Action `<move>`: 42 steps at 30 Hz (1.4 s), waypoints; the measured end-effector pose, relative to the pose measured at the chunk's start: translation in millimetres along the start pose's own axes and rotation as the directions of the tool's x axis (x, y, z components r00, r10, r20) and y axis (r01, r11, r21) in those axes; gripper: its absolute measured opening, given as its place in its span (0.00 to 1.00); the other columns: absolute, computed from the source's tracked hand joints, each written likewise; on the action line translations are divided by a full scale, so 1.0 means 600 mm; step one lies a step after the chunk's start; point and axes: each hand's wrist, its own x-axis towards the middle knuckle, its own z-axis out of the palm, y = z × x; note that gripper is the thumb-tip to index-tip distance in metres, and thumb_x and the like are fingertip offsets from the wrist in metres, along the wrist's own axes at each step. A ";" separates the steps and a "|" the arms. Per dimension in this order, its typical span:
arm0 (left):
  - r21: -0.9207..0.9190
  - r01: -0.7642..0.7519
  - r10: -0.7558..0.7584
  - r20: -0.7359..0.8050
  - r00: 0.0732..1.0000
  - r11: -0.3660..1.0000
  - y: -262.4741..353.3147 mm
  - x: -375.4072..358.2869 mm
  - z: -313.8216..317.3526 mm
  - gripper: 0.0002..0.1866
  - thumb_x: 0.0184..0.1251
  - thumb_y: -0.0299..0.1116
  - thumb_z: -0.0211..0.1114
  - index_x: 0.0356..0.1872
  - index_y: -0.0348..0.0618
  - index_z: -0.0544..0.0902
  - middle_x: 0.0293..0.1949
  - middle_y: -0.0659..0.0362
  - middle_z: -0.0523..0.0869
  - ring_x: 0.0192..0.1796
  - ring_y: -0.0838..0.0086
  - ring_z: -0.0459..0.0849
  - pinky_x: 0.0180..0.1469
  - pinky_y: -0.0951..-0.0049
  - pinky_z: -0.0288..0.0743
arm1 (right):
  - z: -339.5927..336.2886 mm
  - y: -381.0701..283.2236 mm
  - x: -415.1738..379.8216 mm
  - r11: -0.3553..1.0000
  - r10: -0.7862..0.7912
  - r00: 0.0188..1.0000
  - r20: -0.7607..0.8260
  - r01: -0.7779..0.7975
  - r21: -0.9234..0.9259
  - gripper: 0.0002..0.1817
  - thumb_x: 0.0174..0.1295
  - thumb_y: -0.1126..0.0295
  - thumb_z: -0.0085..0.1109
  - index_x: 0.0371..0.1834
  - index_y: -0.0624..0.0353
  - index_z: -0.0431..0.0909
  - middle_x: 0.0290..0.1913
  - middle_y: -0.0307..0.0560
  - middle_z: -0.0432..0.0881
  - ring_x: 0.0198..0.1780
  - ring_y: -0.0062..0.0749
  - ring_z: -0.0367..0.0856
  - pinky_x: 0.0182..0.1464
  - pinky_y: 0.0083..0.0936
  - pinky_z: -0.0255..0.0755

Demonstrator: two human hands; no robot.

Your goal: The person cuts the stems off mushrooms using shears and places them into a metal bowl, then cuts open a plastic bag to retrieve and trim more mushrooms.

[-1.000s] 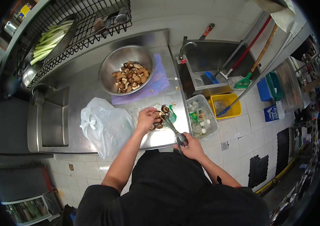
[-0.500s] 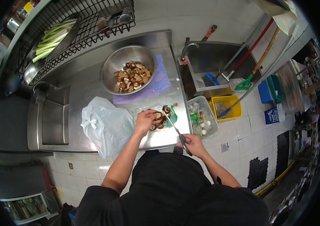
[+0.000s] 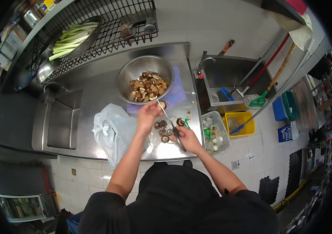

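My left hand [image 3: 148,115] pinches a brown mushroom [image 3: 162,104] just below the near rim of the steel colander [image 3: 127,90]. Cut mushroom pieces [image 3: 149,86] fill the colander's bottom. In my right hand [image 3: 186,139] are long scissors [image 3: 176,132] with dark handles; their blades point up and left, with the tips by the held mushroom. Several whole mushrooms [image 3: 162,124] lie on the steel counter between my hands, and another dark mushroom [image 3: 180,122] sits above my right hand. A purple cloth [image 3: 179,90] lies under the colander.
A knotted white plastic bag [image 3: 113,134] stands left of my left forearm. Right of the counter are a clear bin [image 3: 223,145] with scraps, a yellow bucket [image 3: 248,127], and a sink [image 3: 232,70] with long-handled tools. Green stalks [image 3: 72,39] lie on the wire rack [image 3: 107,34].
My left hand has moved up to the colander's rim with a mushroom. My right hand has brought the scissors up and left, away from the mushrooms on the counter. The view has shifted slightly.
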 end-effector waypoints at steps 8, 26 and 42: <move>0.034 -0.076 0.082 -0.226 0.971 0.997 0.089 0.117 -0.040 0.21 0.70 0.33 0.69 0.56 0.29 0.78 0.46 0.50 0.87 0.42 0.70 0.87 0.44 0.73 0.82 | -0.011 -0.087 0.103 0.989 0.147 0.989 0.015 -0.147 0.000 0.22 0.64 0.57 0.70 0.51 0.65 0.80 0.22 0.37 0.79 0.15 0.18 0.76 0.14 0.17 0.64; 0.949 -0.314 -0.059 0.312 0.948 -0.032 -0.126 -0.064 -0.020 0.16 0.64 0.40 0.67 0.43 0.37 0.84 0.43 0.47 0.88 0.44 0.54 0.88 0.45 0.55 0.83 | -0.083 0.064 -0.145 0.918 0.396 0.912 -0.109 -0.394 0.041 0.23 0.59 0.56 0.75 0.44 0.65 0.81 0.22 0.34 0.78 0.18 0.15 0.72 0.21 0.15 0.64; 0.920 -0.348 -0.300 0.389 0.871 0.183 -0.144 -0.061 -0.042 0.21 0.67 0.38 0.64 0.56 0.35 0.80 0.60 0.40 0.75 0.66 0.47 0.73 0.64 0.54 0.72 | -0.071 0.074 -0.166 0.807 0.097 0.985 -0.144 -0.162 -0.568 0.27 0.52 0.48 0.77 0.37 0.61 0.79 0.21 0.47 0.77 0.24 0.40 0.79 0.32 0.35 0.72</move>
